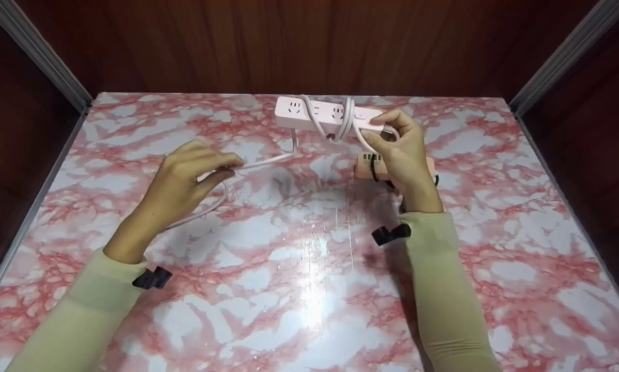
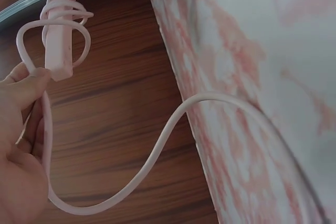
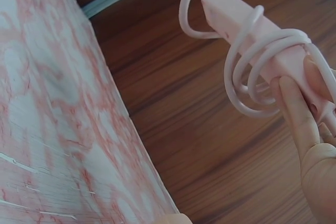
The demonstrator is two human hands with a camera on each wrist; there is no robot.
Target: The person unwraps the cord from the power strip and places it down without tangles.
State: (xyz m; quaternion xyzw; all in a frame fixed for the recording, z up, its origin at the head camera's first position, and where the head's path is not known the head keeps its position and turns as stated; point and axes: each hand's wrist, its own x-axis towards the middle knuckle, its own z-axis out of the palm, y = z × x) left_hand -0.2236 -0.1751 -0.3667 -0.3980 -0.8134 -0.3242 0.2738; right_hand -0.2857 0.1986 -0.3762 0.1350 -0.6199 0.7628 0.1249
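A pale pink power strip [image 1: 324, 116] is held above the table by my right hand [image 1: 405, 147], whose thumb and fingers grip its right end. Loops of white cord [image 1: 348, 119] wrap loosely round the strip's middle. Off to the left, my left hand [image 1: 190, 173] pinches the free stretch of that cord [image 1: 268, 160] between thumb and fingers. From there the cord curves down behind the left wrist; its end is hidden in the head view. The left wrist view shows the cord [image 2: 152, 158] sagging below the hand and running across the table.
An orange power strip [image 1: 368, 168] with a black cord round it lies on the table behind the right hand, partly covered by it. The tabletop [image 1: 268, 310] has a red and white marbled pattern. Dark wooden panels [image 1: 309, 46] stand at the back and sides.
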